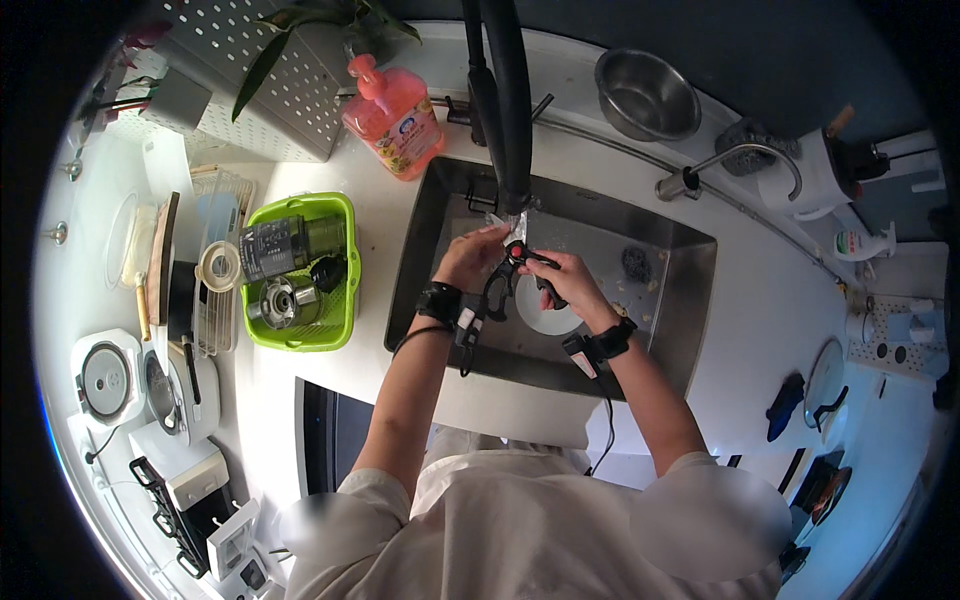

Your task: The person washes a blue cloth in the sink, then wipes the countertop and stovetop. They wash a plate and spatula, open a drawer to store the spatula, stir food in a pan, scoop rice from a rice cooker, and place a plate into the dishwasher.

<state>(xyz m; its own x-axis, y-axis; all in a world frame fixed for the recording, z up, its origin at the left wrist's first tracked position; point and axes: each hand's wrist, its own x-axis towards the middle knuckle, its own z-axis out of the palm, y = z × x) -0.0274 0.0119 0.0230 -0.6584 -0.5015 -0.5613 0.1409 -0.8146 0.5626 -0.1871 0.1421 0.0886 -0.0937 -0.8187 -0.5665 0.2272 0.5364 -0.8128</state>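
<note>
Over the steel sink (688,300), my right hand (566,281) grips one black handle of a pair of kitchen scissors (516,253) with a red pivot. The handles are spread apart, and the blades point up towards the black faucet (516,165). My left hand (472,253) is at the blades, its fingers against the metal just under the spout; the fingertips are partly hidden. Water seems to splash there. Below the scissors a white plate or bowl (551,311) lies on the sink floor. A dark scouring pad (636,264) sits to its right, among small food scraps.
A green basket (352,300) with blender parts (281,244) stands left of the sink. Behind it are a pink soap bottle (394,124) and a perforated rack (292,97). A steel bowl (649,94) and a small curved tap (679,184) stand along the back right.
</note>
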